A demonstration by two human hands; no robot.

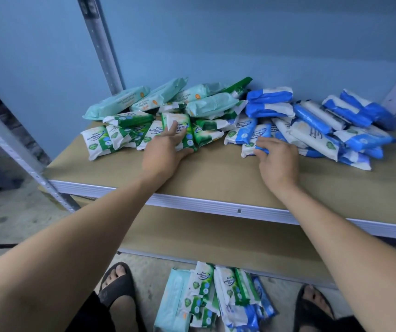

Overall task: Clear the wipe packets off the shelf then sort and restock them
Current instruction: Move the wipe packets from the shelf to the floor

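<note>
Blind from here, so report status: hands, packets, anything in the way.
Left hand grips green packet. Right hand grips blue packet. Shelf heaped with packets, more packets on floor. Nothing blocking.

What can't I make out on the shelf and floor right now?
All head view.
- Green packet: lower half covered by the left hand gripping it.
- Blue packet: near edge hidden under curled fingers of the right hand.
- Floor pile: cut off by the bottom edge, count unknown.
- Teal packets: print too small to read.
</note>
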